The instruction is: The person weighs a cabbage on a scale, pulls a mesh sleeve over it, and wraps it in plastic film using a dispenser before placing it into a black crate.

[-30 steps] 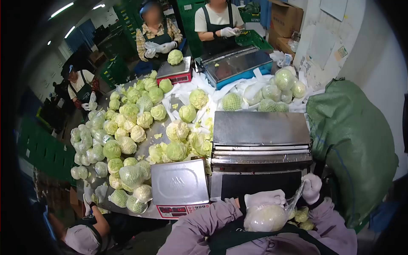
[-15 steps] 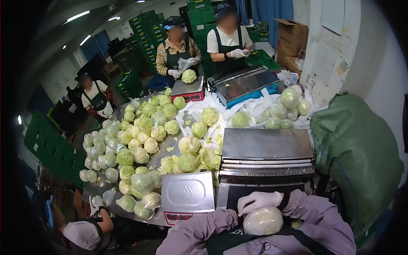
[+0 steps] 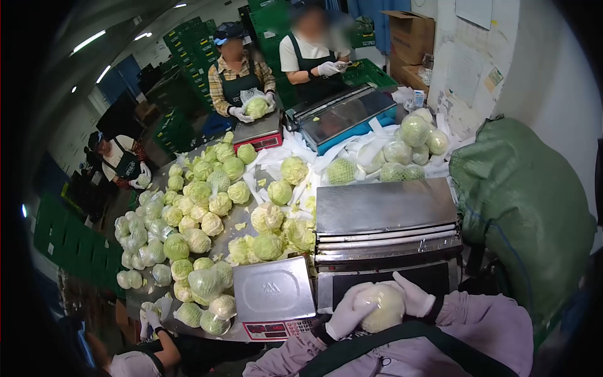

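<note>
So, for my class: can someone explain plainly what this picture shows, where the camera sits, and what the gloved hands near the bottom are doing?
The camera is worn on a person's head, looking forward and down. That person's white-gloved left hand and right hand cup a pale wrapped cabbage close to the body. In front stand a metal wrapping machine and a weighing scale. The table beyond carries many loose and bagged cabbages. Other workers in aprons stand around it; one across the table holds a cabbage over a second scale. A large green sack sits to the right.
</note>
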A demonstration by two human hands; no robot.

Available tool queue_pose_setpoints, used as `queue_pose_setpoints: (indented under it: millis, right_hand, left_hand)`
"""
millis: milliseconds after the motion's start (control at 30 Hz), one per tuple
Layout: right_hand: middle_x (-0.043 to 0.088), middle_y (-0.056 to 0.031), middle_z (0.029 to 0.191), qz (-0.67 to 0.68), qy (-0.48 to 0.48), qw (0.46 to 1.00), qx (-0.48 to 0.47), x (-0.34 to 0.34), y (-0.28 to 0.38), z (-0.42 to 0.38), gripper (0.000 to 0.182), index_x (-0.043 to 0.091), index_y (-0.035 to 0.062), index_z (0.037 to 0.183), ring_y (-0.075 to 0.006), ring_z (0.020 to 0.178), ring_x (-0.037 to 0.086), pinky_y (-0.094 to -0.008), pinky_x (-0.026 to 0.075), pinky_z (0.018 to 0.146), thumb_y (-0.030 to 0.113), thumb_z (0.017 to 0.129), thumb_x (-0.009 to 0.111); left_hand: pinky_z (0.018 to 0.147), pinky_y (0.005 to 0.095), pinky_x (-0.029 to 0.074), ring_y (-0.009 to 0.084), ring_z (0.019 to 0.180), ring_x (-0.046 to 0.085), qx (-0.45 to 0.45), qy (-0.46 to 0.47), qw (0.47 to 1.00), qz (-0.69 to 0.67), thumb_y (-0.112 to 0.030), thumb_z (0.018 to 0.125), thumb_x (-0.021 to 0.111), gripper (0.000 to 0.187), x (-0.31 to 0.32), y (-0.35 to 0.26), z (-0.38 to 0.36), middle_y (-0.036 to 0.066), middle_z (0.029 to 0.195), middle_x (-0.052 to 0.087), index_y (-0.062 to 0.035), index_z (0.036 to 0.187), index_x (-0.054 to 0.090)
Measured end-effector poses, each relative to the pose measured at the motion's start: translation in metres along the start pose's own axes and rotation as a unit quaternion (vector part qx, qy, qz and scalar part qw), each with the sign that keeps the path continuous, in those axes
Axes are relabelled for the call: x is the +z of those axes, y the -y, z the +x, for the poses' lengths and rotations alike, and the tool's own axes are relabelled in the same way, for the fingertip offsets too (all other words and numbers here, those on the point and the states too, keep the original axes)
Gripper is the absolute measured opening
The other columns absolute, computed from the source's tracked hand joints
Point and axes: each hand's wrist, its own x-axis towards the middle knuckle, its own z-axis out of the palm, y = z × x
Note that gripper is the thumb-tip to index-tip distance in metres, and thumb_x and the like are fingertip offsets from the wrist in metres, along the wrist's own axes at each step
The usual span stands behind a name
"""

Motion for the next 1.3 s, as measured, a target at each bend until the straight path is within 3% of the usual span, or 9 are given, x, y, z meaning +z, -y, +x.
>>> queue_pose_setpoints:
  millis: [133, 400, 600, 633, 667, 900, 1000, 1233, 1300]
  right_hand:
    - [0.046, -0.0091, 0.134, -0.221, -0.017, 0.975, -0.019, 0.011, 0.013, -0.003, 0.06, 0.035, -0.0009, 0.138, -0.0181, 0.126, 0.041, -0.0334, 0.034, 0.106, 0.016, 0.088, 0.063]
    - [0.061, -0.0062, 0.112, -0.202, -0.026, 0.955, -0.218, -0.008, 0.216, 0.047, 0.041, 0.052, 0.0004, 0.123, -0.0142, 0.097, 0.06, -0.0312, 0.049, 0.087, 0.018, 0.086, 0.057]
    - [0.065, -0.0129, 0.097, -0.543, -0.324, 0.689, -0.354, -0.142, 0.417, 0.132, 0.025, 0.064, -0.0026, 0.101, -0.0229, 0.091, 0.06, -0.0321, 0.047, 0.083, 0.017, 0.088, 0.055]
    - [0.062, -0.0206, 0.107, -0.758, -0.313, 0.48, -0.313, -0.206, 0.459, 0.157, 0.036, 0.064, -0.0025, 0.104, -0.0319, 0.099, 0.058, -0.0364, 0.045, 0.087, 0.028, 0.085, 0.06]
    - [0.057, -0.0269, 0.116, -0.755, -0.384, 0.439, -0.301, -0.242, 0.473, 0.174, 0.05, 0.064, 0.0015, 0.109, -0.0393, 0.108, 0.053, -0.0408, 0.041, 0.093, 0.041, 0.079, 0.064]
    - [0.048, -0.0259, 0.132, -0.627, -0.554, 0.472, -0.28, -0.245, 0.476, 0.212, 0.093, 0.035, -0.0074, 0.136, -0.0397, 0.123, 0.045, -0.04, 0.036, 0.103, 0.045, 0.069, 0.073]
    - [0.052, -0.0293, 0.125, -0.69, -0.574, 0.358, -0.256, -0.214, 0.449, 0.202, 0.075, 0.051, -0.0081, 0.124, -0.0406, 0.117, 0.05, -0.0407, 0.038, 0.099, 0.049, 0.077, 0.064]
    - [0.052, -0.0195, 0.129, -0.642, -0.318, 0.6, -0.356, -0.074, 0.3, 0.145, 0.052, 0.046, -0.0035, 0.131, -0.0276, 0.125, 0.044, -0.0351, 0.035, 0.102, 0.018, 0.086, 0.06]
    - [0.052, -0.0163, 0.13, -0.707, -0.269, 0.548, -0.357, -0.01, 0.231, 0.122, 0.047, 0.046, -0.002, 0.131, -0.0237, 0.126, 0.042, -0.0345, 0.035, 0.102, 0.012, 0.088, 0.057]
  left_hand:
    - [0.104, 0.0321, 0.034, 0.0213, 0.121, 0.045, -0.127, -0.061, 0.979, -0.15, -0.022, 0.091, 0.059, 0.058, -0.005, 0.006, 0.014, 0.014, 0.13, 0.046, 0.0007, 0.137, 0.032]
    - [0.106, 0.0435, 0.031, 0.0281, 0.13, 0.036, 0.027, -0.12, 0.979, -0.165, -0.025, 0.093, 0.051, 0.065, -0.025, -0.073, 0.04, 0.012, 0.146, 0.028, -0.0103, 0.147, 0.018]
    - [0.098, 0.0322, 0.041, 0.0214, 0.112, 0.054, -0.02, -0.402, 0.914, -0.049, -0.008, 0.093, 0.055, 0.039, -0.086, -0.041, -0.044, 0.013, 0.126, 0.053, -0.0007, 0.13, 0.045]
    - [0.097, 0.0317, 0.041, 0.0206, 0.112, 0.053, -0.04, -0.451, 0.891, -0.031, -0.009, 0.092, 0.056, 0.039, -0.092, -0.035, -0.064, 0.013, 0.125, 0.053, -0.0014, 0.129, 0.047]
    - [0.096, 0.0315, 0.042, 0.02, 0.111, 0.053, -0.047, -0.488, 0.871, 0.002, -0.009, 0.091, 0.057, 0.039, -0.101, -0.026, -0.084, 0.013, 0.123, 0.053, -0.0016, 0.128, 0.048]
    - [0.094, 0.0307, 0.042, 0.0179, 0.105, 0.053, -0.039, -0.559, 0.827, 0.049, -0.013, 0.089, 0.061, 0.047, -0.141, -0.025, -0.13, 0.011, 0.12, 0.054, -0.0006, 0.131, 0.045]
    - [0.095, 0.0315, 0.042, 0.0191, 0.108, 0.052, -0.014, -0.524, 0.846, 0.093, -0.015, 0.088, 0.062, 0.051, -0.19, -0.026, -0.101, 0.013, 0.125, 0.051, -0.0003, 0.133, 0.042]
    - [0.103, 0.0374, 0.037, 0.0335, 0.121, 0.046, 0.001, -0.39, 0.885, 0.256, -0.035, 0.075, 0.075, 0.075, -0.345, -0.022, 0.051, 0.022, 0.131, 0.048, 0.0015, 0.132, 0.043]
    - [0.104, 0.0392, 0.036, 0.036, 0.125, 0.042, -0.011, -0.355, 0.899, 0.255, -0.039, 0.07, 0.078, 0.087, -0.381, 0.001, 0.102, 0.024, 0.134, 0.044, -0.0009, 0.136, 0.038]
